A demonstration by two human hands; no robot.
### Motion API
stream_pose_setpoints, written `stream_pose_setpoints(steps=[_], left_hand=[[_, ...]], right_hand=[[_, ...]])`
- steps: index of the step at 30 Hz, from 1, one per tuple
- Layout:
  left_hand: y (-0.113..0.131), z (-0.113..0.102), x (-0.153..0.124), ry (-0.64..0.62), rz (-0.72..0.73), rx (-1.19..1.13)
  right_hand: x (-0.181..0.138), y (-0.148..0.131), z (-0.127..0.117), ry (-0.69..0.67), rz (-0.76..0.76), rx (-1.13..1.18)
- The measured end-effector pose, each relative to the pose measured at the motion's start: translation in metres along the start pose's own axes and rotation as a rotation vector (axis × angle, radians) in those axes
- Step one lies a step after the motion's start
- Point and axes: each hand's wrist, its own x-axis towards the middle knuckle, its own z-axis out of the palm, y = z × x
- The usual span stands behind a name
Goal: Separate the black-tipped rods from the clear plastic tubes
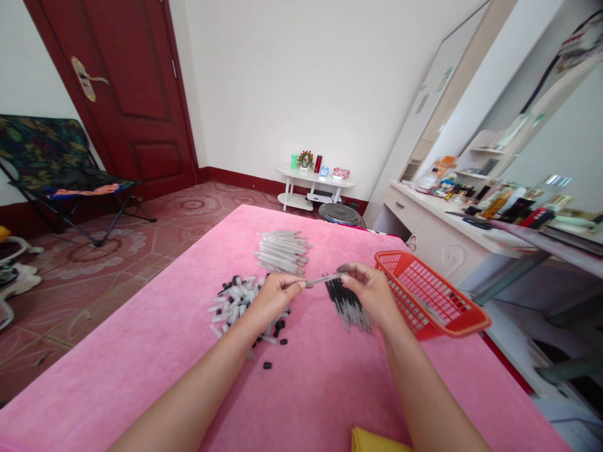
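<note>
My left hand [273, 296] and my right hand [372, 290] are both closed on one thin grey pen [323, 280], held level between them above the pink table [141, 351]. Under my left hand lies a heap of small black and white pen caps [232, 302]. A bundle of black refills [346, 304] lies beneath my right hand. Behind the hands rests a stack of clear pen barrels [282, 250].
A red plastic basket [431, 295] sits at the table's right edge, close to my right wrist. A yellow object [377, 441] pokes in at the near edge. A white dresser [452, 232] stands to the right, a folding chair [56, 169] and a red door [127, 81] to the left.
</note>
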Motion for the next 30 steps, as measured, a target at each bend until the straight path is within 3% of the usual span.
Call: stream_pose_setpoints(steps=[14,21,30], left_hand=[[0.010,0.001,-0.004,0.005,-0.012,-0.037],[0.000,0.000,-0.003,0.014,0.093,0.067],[-0.004,0.000,-0.009,0.034,0.349,0.452]], right_hand=[[-0.007,-0.014,0.009,-0.088,-0.038,-0.106],[-0.009,-0.010,0.016,-0.058,0.004,-0.125],[-0.011,-0.012,0.011,-0.149,0.226,0.065]])
